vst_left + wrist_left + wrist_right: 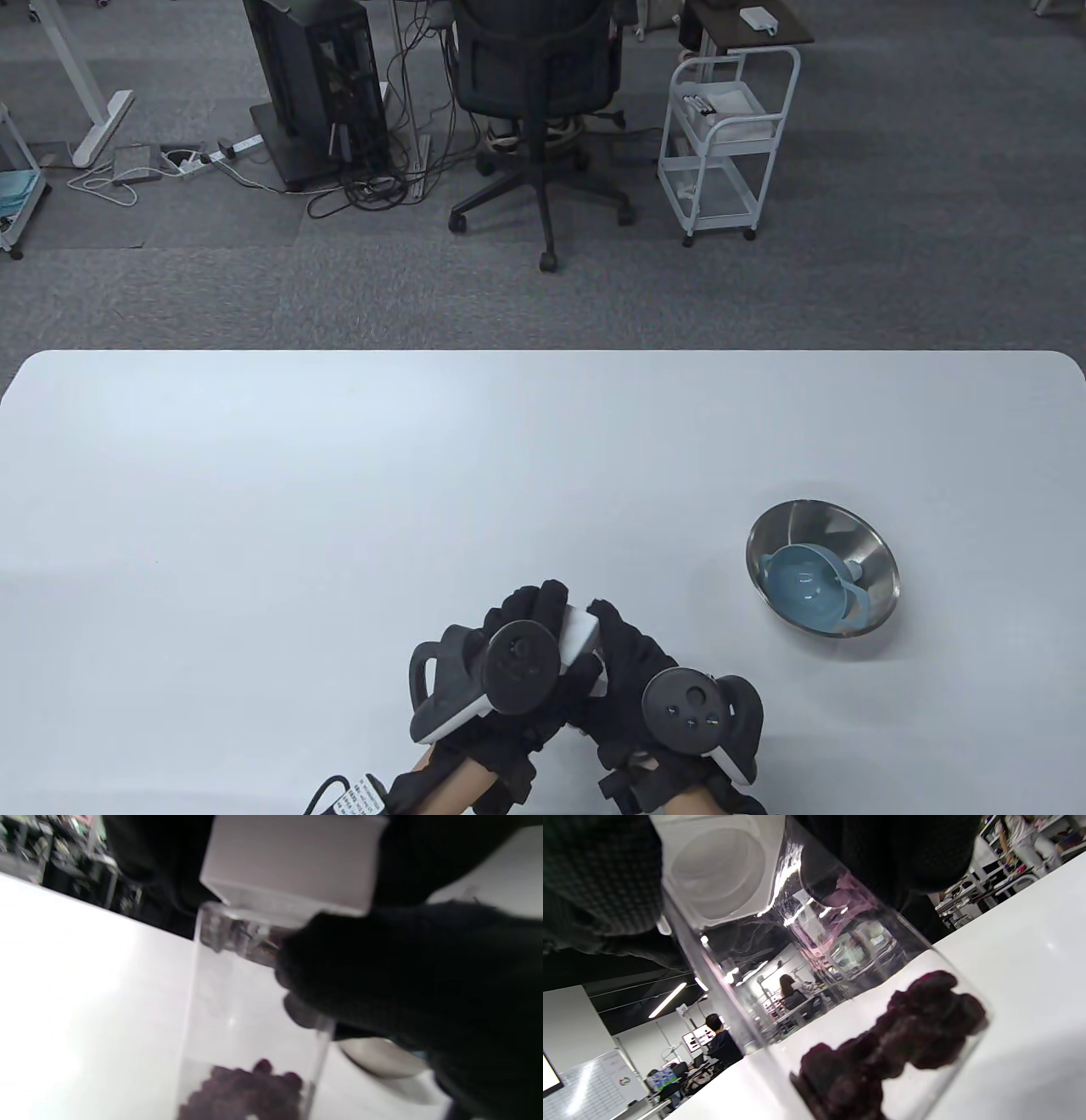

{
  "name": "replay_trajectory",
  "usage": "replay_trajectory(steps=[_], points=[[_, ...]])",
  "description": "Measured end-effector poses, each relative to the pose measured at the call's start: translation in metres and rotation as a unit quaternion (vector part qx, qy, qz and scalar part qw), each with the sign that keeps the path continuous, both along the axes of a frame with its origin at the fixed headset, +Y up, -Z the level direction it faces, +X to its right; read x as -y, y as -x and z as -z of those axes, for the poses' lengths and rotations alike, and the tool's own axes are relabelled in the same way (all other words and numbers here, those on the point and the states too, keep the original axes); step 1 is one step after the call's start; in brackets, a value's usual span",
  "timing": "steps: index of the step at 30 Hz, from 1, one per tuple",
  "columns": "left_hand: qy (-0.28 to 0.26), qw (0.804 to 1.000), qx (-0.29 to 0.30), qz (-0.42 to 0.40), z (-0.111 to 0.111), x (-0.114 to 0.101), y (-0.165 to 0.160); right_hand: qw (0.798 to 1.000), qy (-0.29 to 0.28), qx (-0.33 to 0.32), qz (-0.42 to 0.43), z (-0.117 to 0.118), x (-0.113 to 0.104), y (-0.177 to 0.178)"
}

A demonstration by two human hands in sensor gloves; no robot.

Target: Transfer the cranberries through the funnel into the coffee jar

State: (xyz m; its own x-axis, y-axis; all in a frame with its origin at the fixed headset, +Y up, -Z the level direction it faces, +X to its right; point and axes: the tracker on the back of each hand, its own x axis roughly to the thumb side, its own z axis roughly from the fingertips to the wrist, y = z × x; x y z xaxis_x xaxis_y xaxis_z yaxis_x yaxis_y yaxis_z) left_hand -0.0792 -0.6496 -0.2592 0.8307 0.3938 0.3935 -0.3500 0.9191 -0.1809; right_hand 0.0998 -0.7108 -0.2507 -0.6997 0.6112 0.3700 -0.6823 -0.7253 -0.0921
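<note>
A clear coffee jar (pixel 237 1005) with a white lid (pixel 582 632) stands near the table's front edge between both hands. Dark red cranberries (pixel 895 1043) lie at its bottom and also show in the left wrist view (pixel 250 1090). My left hand (pixel 547 615) grips the lid (pixel 292 861) from above. My right hand (pixel 615 635) grips the jar body (pixel 840 963) just below the lid. I cannot tell whether the lid is seated. A blue funnel (pixel 806 586) lies inside a steel bowl (pixel 874 543) to the right.
The white table (pixel 339 509) carries only the jar and the bowl. The bowl's edge shows behind the jar in the left wrist view (pixel 382 1058). Beyond the table's far edge stand an office chair (pixel 539 76) and a white cart (pixel 721 136).
</note>
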Motion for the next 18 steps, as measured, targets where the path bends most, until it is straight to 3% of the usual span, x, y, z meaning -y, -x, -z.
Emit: replay_trajectory(steps=[3,9,18], points=[[0.023,0.999,0.036,-0.019,0.004,-0.002,0.009,1.0,0.003,-0.021,0.007,0.001,0.0,0.0],[0.006,0.995,0.093,-0.039,0.005,-0.006,0.019,0.999,-0.013,-0.049,0.016,0.0,-0.004,0.0],[0.04,0.984,0.173,-0.035,0.009,-0.012,0.03,0.99,0.011,-0.13,0.058,0.003,-0.001,0.001]])
